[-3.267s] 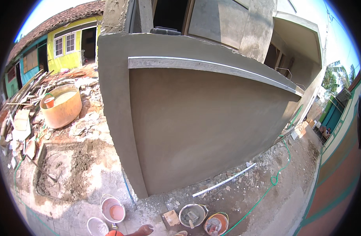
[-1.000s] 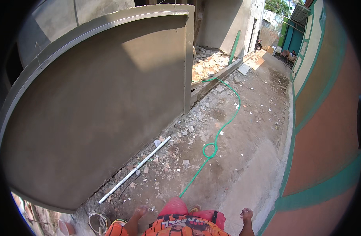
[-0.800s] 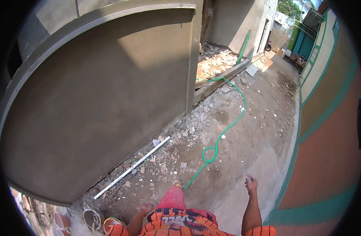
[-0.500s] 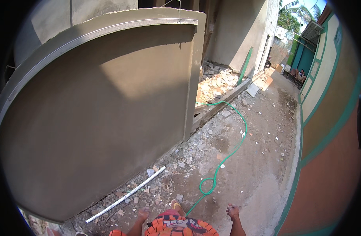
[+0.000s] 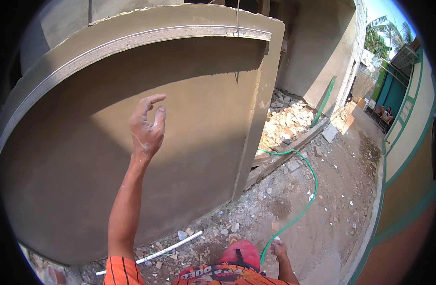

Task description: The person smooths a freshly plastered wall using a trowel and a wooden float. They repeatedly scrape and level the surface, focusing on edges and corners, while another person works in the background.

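My left hand (image 5: pixel 148 124) is raised in front of a smooth grey plastered wall (image 5: pixel 180 166). Dusty with pale residue, it holds nothing; thumb and fingers curve apart. Whether it touches the plaster I cannot tell. Along the wall's upper part runs a pale ledge strip (image 5: pixel 170 31). Down low beside my body hangs my right hand (image 5: pixel 278 250), its fingers loosely bent and apart with nothing seen in them. Near it, a green hose (image 5: pixel 301 210) winds over the dirt ground.
A white pipe (image 5: pixel 173 248) lies among stones at the wall's foot. Rubble (image 5: pixel 289 114) fills an opening beyond the wall, where a green post (image 5: pixel 325 100) leans. A painted wall (image 5: pixel 408 209) bounds the right side. A person (image 5: pixel 387 114) sits far down the alley.
My left hand has risen from low beside my body to the front of the wall. My right hand stays low. The view has shifted left, with the scene sliding right.
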